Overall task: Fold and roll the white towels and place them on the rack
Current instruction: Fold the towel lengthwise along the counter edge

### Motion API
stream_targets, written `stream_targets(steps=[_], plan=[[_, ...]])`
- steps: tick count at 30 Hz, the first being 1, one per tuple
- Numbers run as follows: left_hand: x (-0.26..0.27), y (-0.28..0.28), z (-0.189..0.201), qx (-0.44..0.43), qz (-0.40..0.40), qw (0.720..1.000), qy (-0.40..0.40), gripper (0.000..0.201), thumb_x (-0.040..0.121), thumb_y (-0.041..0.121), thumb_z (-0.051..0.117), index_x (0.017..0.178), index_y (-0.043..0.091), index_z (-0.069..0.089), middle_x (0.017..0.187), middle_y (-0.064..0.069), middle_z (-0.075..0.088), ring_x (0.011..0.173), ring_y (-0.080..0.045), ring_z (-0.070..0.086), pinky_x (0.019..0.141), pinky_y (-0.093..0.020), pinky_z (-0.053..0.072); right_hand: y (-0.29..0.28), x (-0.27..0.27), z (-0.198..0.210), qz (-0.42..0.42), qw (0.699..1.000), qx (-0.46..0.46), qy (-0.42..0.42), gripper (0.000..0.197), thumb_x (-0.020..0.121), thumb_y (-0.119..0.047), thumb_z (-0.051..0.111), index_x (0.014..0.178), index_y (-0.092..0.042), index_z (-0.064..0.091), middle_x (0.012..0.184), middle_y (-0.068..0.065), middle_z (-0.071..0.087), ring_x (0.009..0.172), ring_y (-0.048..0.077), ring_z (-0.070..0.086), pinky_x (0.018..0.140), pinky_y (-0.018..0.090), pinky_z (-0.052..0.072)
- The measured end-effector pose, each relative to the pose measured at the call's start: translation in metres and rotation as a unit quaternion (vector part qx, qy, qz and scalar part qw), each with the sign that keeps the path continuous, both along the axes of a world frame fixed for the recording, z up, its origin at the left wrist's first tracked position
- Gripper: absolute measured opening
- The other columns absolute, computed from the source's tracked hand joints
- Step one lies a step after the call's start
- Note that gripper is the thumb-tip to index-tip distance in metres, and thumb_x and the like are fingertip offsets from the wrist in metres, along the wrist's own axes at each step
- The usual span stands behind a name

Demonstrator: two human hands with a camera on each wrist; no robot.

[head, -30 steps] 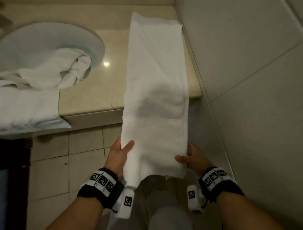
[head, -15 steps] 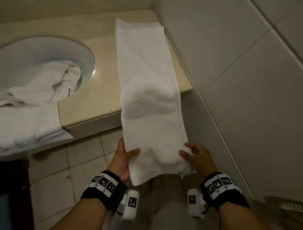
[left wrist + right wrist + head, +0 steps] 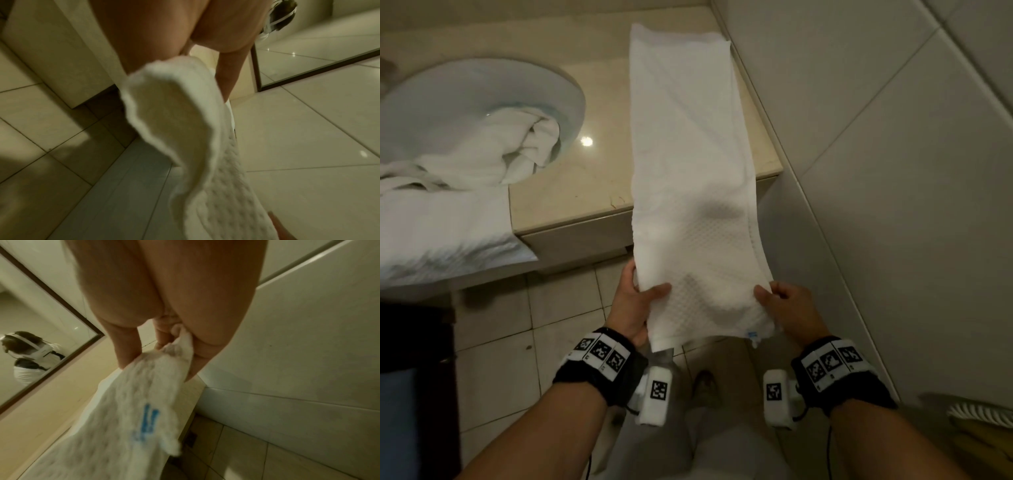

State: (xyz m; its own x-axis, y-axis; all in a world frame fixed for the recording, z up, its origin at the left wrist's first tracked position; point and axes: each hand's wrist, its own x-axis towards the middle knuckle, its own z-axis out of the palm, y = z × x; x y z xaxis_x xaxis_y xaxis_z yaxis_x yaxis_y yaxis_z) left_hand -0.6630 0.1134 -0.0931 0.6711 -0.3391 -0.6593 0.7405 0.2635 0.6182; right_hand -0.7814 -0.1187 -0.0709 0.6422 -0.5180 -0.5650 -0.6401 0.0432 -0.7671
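A long white waffle towel [image 3: 688,154], folded into a narrow strip, lies along the right side of the beige counter [image 3: 571,192]; its near end hangs past the counter's front edge. My left hand [image 3: 637,301] pinches the near left corner, thumb on top. My right hand [image 3: 780,301] pinches the near right corner, where a small blue label [image 3: 751,333] shows. The left wrist view looks along the towel's [image 3: 185,121] edge under my palm. In the right wrist view the towel [image 3: 144,402] is bunched between thumb and fingers. No rack is in view.
A round white basin [image 3: 448,102] at the left holds a crumpled white towel [image 3: 510,150]. Another white towel [image 3: 441,233] drapes over the counter's front left. A tiled wall [image 3: 876,171] stands close on the right, a mirror [image 3: 30,305] behind the counter, tiled floor [image 3: 500,342] below.
Both hands keep their hold on the near corners and have lifted the hanging end slightly toward the counter. The camera has shifted; the rest of the towel lies as before.
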Motion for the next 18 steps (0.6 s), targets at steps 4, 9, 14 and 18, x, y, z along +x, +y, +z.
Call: stream_targets(steps=[4,9,14,18], plan=[[-0.005,0.004,0.006,0.006,0.011,1.000,-0.008,0.088,0.080,-0.013,0.070,0.147,0.034,0.037,0.134,-0.016,0.061,0.117,-0.043,0.063,0.085,-0.061,0.058,-0.001,-0.001,0.004,-0.036,0.999,-0.005,-0.028,0.016,0.095,-0.016,0.065,0.087,-0.003,0.068,0.079,0.005,0.069,0.072,0.016,0.064,0.061,0.023,0.054],[-0.014,0.005,0.010,0.033,-0.006,0.999,-0.026,0.061,0.090,-0.008,0.065,0.136,0.029,0.051,0.124,-0.024,0.066,0.101,-0.042,0.070,0.072,-0.048,0.062,0.004,0.003,0.009,-0.079,0.996,-0.036,-0.034,0.023,0.098,-0.022,0.060,0.081,-0.008,0.064,0.076,0.006,0.067,0.069,0.019,0.063,0.063,0.029,0.052],[-0.024,0.000,0.000,0.001,0.007,1.000,0.024,0.033,0.095,-0.002,0.060,0.120,0.020,0.058,0.114,-0.026,0.066,0.085,-0.033,0.071,0.068,-0.043,0.061,0.009,0.004,0.012,-0.048,0.994,-0.090,-0.037,0.027,0.100,-0.027,0.054,0.078,-0.012,0.058,0.076,0.005,0.062,0.072,0.021,0.061,0.063,0.032,0.048],[-0.035,-0.003,-0.009,-0.009,0.012,0.997,0.071,0.025,0.098,0.005,0.058,0.117,0.021,0.054,0.106,-0.016,0.067,0.078,-0.026,0.071,0.060,-0.039,0.060,0.007,0.003,0.019,-0.026,0.994,-0.098,-0.047,0.024,0.099,-0.026,0.057,0.080,-0.011,0.060,0.078,0.006,0.065,0.072,0.021,0.062,0.063,0.035,0.051]])
